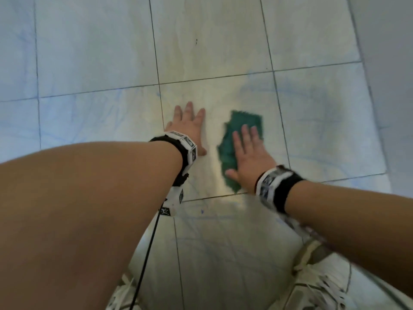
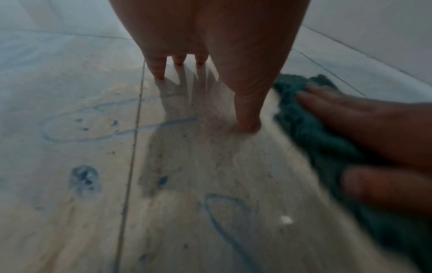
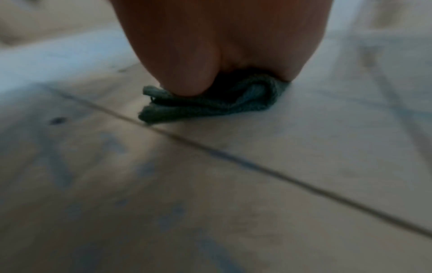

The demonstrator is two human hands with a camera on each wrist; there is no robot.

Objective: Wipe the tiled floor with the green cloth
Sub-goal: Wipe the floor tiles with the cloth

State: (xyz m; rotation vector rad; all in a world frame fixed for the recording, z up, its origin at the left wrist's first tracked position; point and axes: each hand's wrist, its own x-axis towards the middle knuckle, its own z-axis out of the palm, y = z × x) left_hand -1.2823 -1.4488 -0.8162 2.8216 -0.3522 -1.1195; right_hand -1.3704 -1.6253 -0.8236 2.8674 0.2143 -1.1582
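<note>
The green cloth (image 1: 230,148) lies bunched on the pale tiled floor (image 1: 212,52), blurred by motion. My right hand (image 1: 248,151) presses flat on it with straight fingers, covering its right half. In the right wrist view the palm (image 3: 222,42) bears down on the folded cloth (image 3: 205,105). My left hand (image 1: 190,126) rests flat on the bare tile just left of the cloth, fingers spread. The left wrist view shows those fingers (image 2: 247,103) touching the floor, with the cloth (image 2: 313,133) and my right hand (image 2: 374,127) at the right.
Blue scribbles and smudges (image 2: 84,177) mark the tiles (image 2: 70,221) near my hands. A pale wall (image 1: 391,52) runs along the right. My shoes (image 1: 321,285) stand at the bottom of the head view, and a black cable (image 1: 147,253) hangs from my left wrist.
</note>
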